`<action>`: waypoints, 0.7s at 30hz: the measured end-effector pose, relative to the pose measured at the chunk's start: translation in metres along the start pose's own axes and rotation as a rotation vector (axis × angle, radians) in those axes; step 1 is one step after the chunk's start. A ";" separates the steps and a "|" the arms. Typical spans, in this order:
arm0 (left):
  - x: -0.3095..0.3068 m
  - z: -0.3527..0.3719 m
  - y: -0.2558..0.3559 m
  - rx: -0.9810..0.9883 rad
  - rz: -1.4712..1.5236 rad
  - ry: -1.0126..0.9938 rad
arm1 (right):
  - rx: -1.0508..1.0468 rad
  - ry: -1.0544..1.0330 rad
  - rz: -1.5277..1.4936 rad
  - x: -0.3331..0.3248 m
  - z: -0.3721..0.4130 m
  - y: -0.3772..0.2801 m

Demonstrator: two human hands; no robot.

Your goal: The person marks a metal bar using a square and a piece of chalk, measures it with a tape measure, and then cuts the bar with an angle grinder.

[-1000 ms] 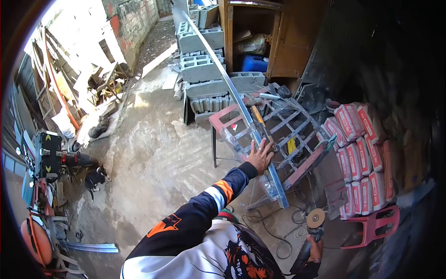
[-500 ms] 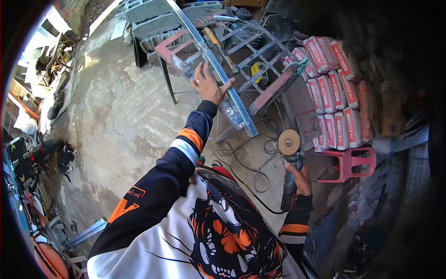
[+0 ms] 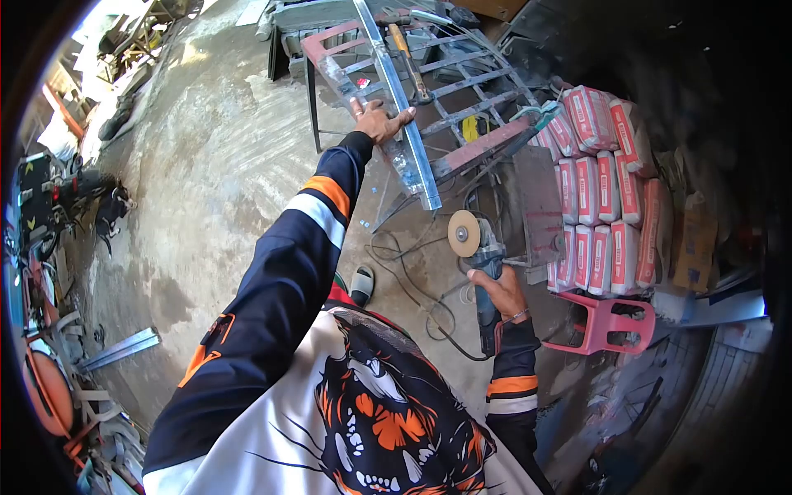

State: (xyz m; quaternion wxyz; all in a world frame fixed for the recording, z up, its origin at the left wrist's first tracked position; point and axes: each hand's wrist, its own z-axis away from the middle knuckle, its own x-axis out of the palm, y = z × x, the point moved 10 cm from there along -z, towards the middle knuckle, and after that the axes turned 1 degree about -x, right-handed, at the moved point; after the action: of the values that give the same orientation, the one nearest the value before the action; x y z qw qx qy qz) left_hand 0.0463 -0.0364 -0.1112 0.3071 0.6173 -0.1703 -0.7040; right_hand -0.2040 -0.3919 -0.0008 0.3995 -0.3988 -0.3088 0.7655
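Observation:
My left hand (image 3: 381, 124) rests across a long silver metal bar (image 3: 422, 169), its thumb over the bar and its fingers on the near-left side. The bar lies lengthwise over a worn metal frame (image 3: 487, 142), its lower end jutting past the frame. My right hand (image 3: 501, 293) is wrapped round the body of an angle grinder (image 3: 487, 268). The grinder's tan disc (image 3: 464, 233) faces up, below and to the right of the bar's end, apart from it. A hammer (image 3: 410, 64) with an orange-brown handle lies on the frame beside the bar.
A black cord (image 3: 435, 322) loops over the concrete floor (image 3: 206, 165) near my sandalled foot (image 3: 361, 285). Stacked red-and-white sacks (image 3: 606, 177) and a pink plastic stool (image 3: 606, 322) stand to the right. A yellow tape measure (image 3: 474, 128) sits by the frame. An animal (image 3: 111, 213) is at left.
My view has shifted, so the frame and sacks sit differently. The grinder has come leftward, closer to below the bar's end. My left hand stays on the bar.

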 end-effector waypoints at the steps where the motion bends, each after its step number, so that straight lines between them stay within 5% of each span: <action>1: 0.020 -0.014 0.001 0.180 -0.166 -0.058 | 0.002 -0.019 0.000 0.002 -0.001 -0.001; 5: -0.003 0.001 0.009 0.085 -0.008 0.032 | 0.094 -0.065 0.017 0.010 -0.004 0.002; 10: 0.004 0.014 0.027 0.256 -0.362 -0.005 | -0.048 -0.073 0.148 0.013 -0.019 -0.012; 21: -0.002 0.017 0.032 0.205 -0.342 -0.069 | -0.114 -0.079 0.357 0.009 -0.033 -0.018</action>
State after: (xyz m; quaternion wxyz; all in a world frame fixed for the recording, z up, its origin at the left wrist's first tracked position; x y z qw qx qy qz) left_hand 0.0367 -0.0616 -0.0873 0.1126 0.6409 -0.1443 -0.7455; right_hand -0.1728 -0.3698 -0.0058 0.2216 -0.4387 -0.2912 0.8207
